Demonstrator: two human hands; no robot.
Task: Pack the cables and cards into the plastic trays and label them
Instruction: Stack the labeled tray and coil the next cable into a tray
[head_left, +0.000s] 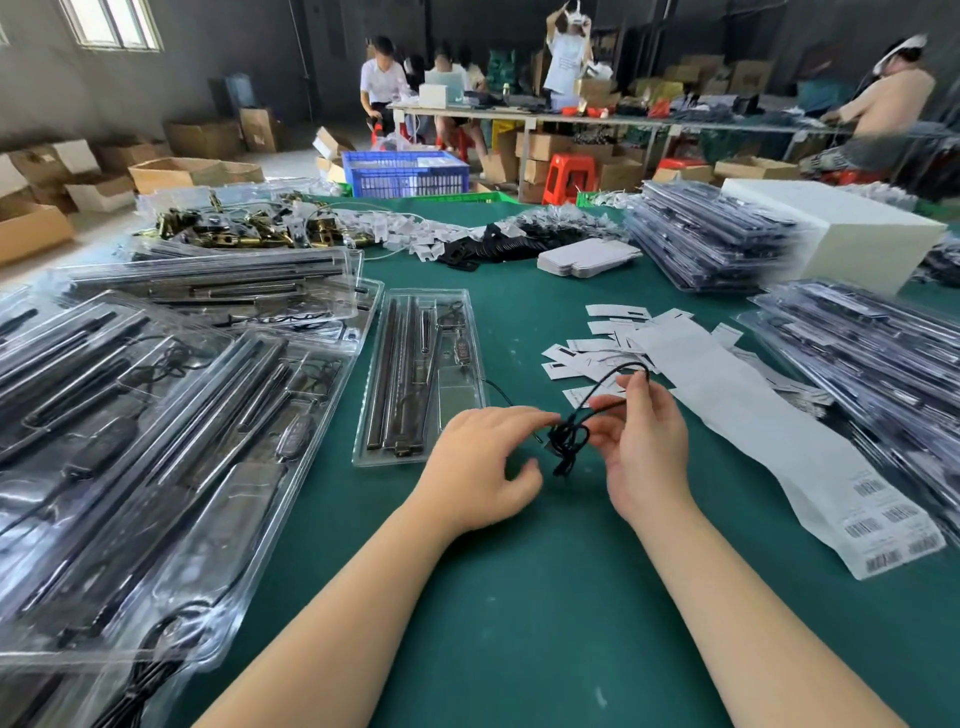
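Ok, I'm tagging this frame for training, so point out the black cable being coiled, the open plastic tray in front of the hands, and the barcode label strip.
black cable (569, 439), head view, on the knotted bundle.
plastic tray (363, 457), head view, on its near-left rim.
barcode label strip (727, 415), head view, on its blank middle.

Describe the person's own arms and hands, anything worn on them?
Both forearms are bare up to the frame's bottom edge; no sleeves show. The left hand and right hand wear no gloves, and no rings, watch or wristband are visible. Fingernails look short and unpainted.
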